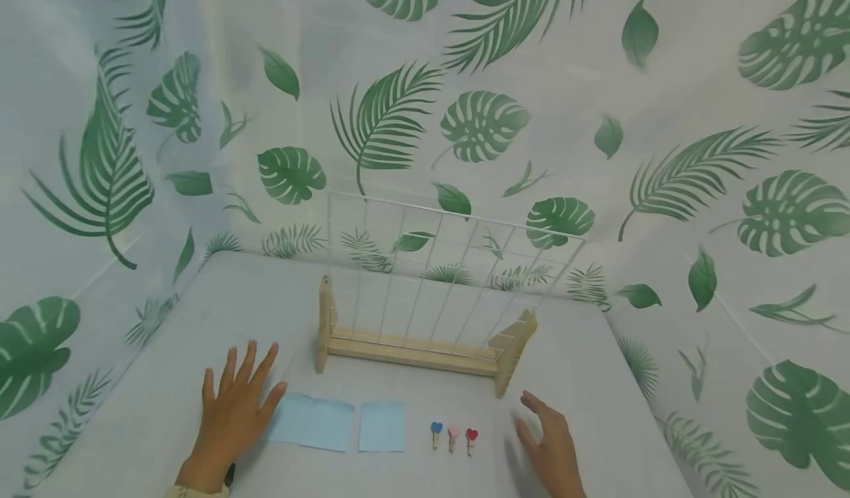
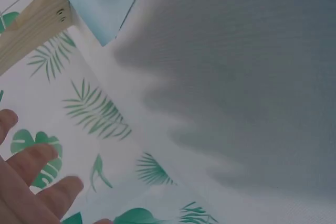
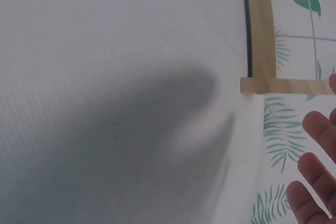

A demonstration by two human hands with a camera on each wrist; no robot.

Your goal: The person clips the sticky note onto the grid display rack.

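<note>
Hands, left hand (image 1: 234,413) and right hand (image 1: 553,446), are spread and empty, flanking light-blue paper sheets (image 1: 325,423) at left and heart-topped clothespins (image 1: 454,431) at right. A low sweep could scatter these; knocking the wire-and-wood rack (image 1: 412,354) beyond could tip it.

A white, leaf-printed backdrop (image 1: 564,99) is set around a pale tabletop (image 1: 265,291).
The back, left and right sides of the tabletop are bordered by the backdrop, on which green palm fronds (image 1: 111,166), split-edged monstera leaves (image 1: 292,175) and small plain leaves (image 1: 640,35) are scattered. Along the far edge, fan-shaped sprigs (image 1: 222,243) are printed low down. The same green print is caught in both wrist views.
</note>
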